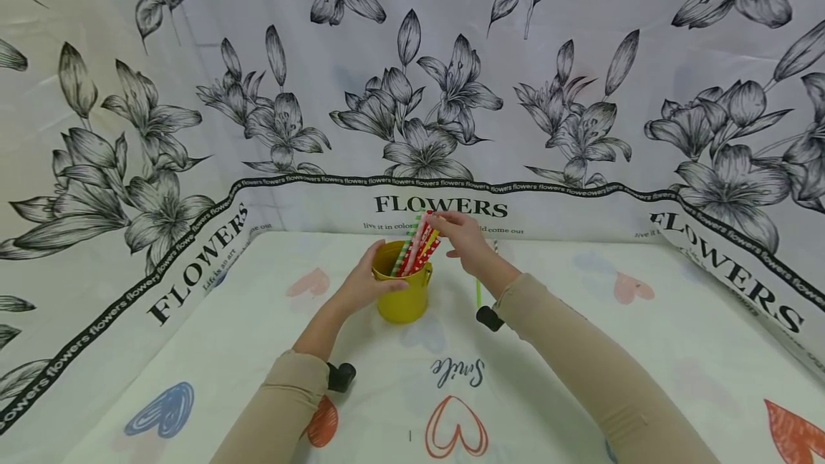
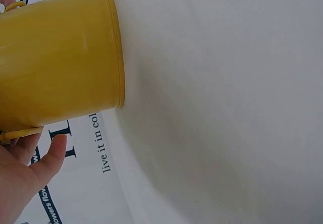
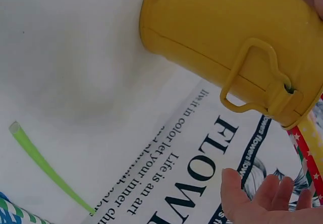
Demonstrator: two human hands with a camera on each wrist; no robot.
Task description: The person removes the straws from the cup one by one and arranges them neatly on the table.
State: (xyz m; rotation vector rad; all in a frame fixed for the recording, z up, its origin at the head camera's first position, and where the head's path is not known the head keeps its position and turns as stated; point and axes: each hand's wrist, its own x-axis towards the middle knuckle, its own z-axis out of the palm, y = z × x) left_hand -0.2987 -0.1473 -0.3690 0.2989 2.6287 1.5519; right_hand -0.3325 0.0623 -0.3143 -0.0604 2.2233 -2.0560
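A yellow metal bucket [image 1: 402, 304] with small side handles stands upright on the table. Several paper straws [image 1: 415, 245], red with white dots, pink, yellow and green-striped, lean inside it towards the right. My left hand [image 1: 361, 281] grips the bucket at its rim, thumb on the near side and fingers on the far side. Above the rim, my right hand [image 1: 467, 238] pinches the upper ends of the straws, its other fingers loosely bent. In the right wrist view the bucket [image 3: 222, 32] and its looped handle show, with the straws [image 3: 308, 151] at the right edge.
A plain green straw [image 3: 50, 171] lies on the table right of the bucket, beside green-striped and blue straws [image 3: 15, 215] at the view's corner. Behind the table hangs a flower-printed cloth [image 1: 425, 106]. A white cloth [image 1: 548, 385] with printed hearts covers the table.
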